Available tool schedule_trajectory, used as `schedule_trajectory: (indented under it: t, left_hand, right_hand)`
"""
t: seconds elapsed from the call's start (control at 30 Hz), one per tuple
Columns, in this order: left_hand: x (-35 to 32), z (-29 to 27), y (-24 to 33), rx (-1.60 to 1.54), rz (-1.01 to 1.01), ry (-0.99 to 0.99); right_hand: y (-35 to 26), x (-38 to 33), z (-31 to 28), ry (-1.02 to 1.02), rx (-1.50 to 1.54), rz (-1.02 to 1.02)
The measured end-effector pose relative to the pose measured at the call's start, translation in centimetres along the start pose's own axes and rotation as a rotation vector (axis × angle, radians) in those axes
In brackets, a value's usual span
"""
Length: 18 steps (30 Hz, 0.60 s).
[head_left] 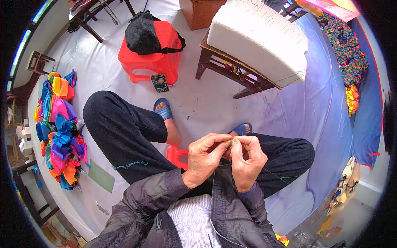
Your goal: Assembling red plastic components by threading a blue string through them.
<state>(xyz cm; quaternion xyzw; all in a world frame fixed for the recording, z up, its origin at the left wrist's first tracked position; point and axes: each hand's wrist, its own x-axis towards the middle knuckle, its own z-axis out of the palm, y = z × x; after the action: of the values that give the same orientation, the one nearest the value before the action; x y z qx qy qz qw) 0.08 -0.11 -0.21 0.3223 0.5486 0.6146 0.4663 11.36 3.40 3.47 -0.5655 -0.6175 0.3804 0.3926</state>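
Note:
My left hand (206,158) and my right hand (247,160) meet fingertip to fingertip above my lap. Both are closed in a pinch, thumbs against forefingers. What sits between the tips is too small to make out. A thin dark thread (271,171) trails from beside my right hand across my right thigh, where a short green strand (288,177) lies. On my left thigh rests a loose bundle of teal thread (131,165). Part of a small red stool (177,157) shows behind my left hand.
Ahead on the right, a white foam block (256,37) stuck with many needles stands on a wooden stool (231,68). A red plastic stool (149,62) carries a black bag (142,35); a phone (159,83) leans against it. Colourful cloth pieces (62,136) lie at left, multicoloured bundles (341,45) at right.

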Motion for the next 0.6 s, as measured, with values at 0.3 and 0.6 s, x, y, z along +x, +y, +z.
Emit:
schedule_trajectory:
  t: [0.3,0.6]
  left_hand:
    - [-0.17,-0.10,0.23,-0.016,-0.038,0.005]
    - [-0.15,-0.17,0.11,0.008,-0.027,0.002]
  right_hand:
    - [0.23,-0.20,0.03,-0.014,-0.015,-0.005]
    - [0.06,0.09,-0.05,-0.058,-0.054,-0.078]
